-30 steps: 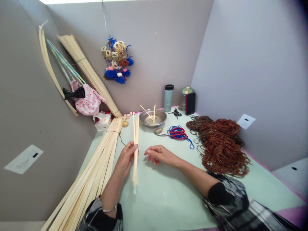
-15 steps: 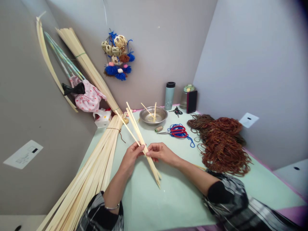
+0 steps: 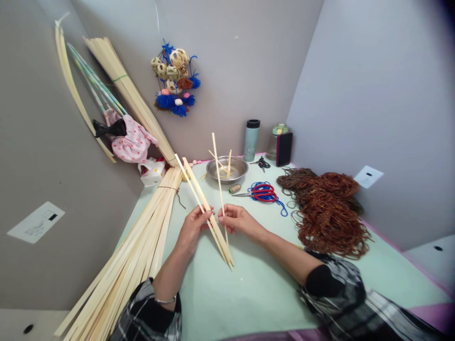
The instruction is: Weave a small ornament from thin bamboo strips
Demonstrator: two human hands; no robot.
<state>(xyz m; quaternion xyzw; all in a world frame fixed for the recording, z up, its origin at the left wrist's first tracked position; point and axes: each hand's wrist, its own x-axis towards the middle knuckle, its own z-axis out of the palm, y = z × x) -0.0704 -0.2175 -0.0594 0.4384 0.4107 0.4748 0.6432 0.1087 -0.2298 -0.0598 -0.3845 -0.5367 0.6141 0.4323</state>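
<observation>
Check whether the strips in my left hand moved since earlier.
Yes: the strips tilted, far ends swinging left, away from the metal bowl.

Head-worn view, looking forward and down, left hand [image 3: 192, 229] and right hand [image 3: 243, 223] near, back wall [image 3: 234, 80] beyond

Black cuffs [image 3: 322, 281] edge 2 plaid sleeves [image 3: 347, 274].

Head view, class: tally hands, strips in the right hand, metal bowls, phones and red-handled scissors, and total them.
Hands (left hand, right hand): 2
Strip in right hand: 1
Metal bowl: 1
Phone: 1
Red-handled scissors: 1
Total: 6
</observation>
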